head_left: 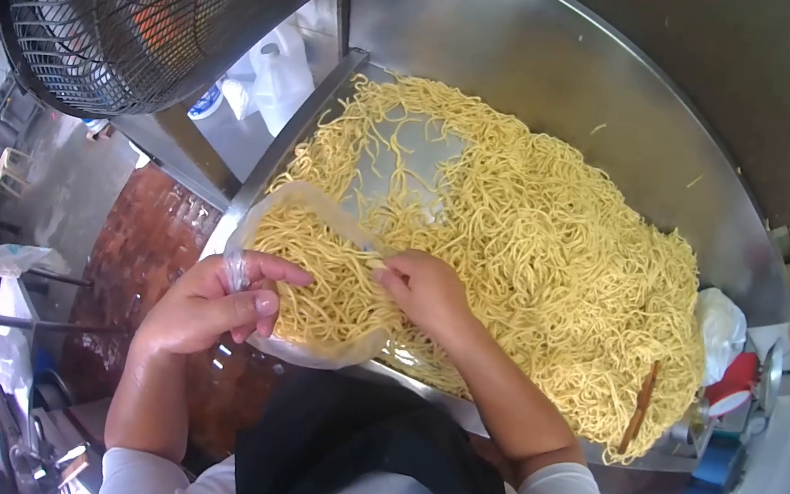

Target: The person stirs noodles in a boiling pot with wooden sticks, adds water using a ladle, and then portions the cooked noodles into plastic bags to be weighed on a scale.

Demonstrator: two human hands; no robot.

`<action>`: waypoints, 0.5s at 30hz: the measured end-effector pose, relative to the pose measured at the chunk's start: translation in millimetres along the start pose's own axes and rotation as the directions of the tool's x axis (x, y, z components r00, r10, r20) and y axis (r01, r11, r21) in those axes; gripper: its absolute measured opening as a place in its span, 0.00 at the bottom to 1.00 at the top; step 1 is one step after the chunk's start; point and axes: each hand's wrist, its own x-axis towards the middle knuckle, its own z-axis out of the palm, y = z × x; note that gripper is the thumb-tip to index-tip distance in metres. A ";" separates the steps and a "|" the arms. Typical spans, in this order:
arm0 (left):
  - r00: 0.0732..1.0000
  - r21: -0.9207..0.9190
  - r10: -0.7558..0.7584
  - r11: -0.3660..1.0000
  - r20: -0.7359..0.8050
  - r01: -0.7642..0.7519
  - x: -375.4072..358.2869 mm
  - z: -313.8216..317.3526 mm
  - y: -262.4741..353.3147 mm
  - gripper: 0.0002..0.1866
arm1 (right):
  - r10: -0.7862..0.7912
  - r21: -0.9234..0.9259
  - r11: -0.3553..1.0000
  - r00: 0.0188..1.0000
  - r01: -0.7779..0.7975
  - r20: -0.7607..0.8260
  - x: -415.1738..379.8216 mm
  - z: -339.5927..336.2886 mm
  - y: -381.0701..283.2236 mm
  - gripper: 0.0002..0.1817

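Note:
A clear plastic bag (pixel 340 351), filled with yellow noodles (pixel 320 277), lies at the near left edge of a metal tray, its mouth spread wide. My left hand (pixel 215 303) grips gathered plastic at the bag's left side, with its index finger stretched over the noodles. At the bag's right rim, my right hand (pixel 424 292) is closed in a pinch on the plastic; its fingertips are partly hidden. A large heap of loose noodles (pixel 567 241) spreads behind and to the right of the bag.
The metal tray (pixel 583 61) has high back walls. A wooden stick (pixel 638 408) rests on the noodles at right. A wire-guarded fan (pixel 134 18) looms at upper left, near a white jug (pixel 280 79). A white plastic bag (pixel 721 333) and red container (pixel 734 384) sit beyond the right edge.

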 end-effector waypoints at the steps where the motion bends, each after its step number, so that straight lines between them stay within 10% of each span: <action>1: 1.000 0.004 -0.005 1.000 -0.002 0.005 1.7 0.3 -1.0 0.19 | 0.001 0.093 0.996 0.999 0.003 -0.038 -3.1 -5.4 -2.0 0.12; 5: 0.999 -0.004 0.016 1.000 -0.035 -0.016 11.9 4.0 -7.6 0.18 | 0.038 0.245 0.969 0.991 -0.005 -0.130 -12.5 -44.8 -29.8 0.09; 7: 0.996 0.002 0.060 0.998 -0.067 -0.060 21.7 7.5 -10.8 0.18 | 0.066 0.672 0.720 0.948 0.171 -0.312 -13.0 -73.0 -41.0 0.09; 15: 0.990 0.064 0.134 0.989 0.040 -0.136 62.0 16.8 -20.2 0.24 | -0.181 0.337 0.745 0.661 0.576 -0.729 -42.4 -219.1 -100.0 0.12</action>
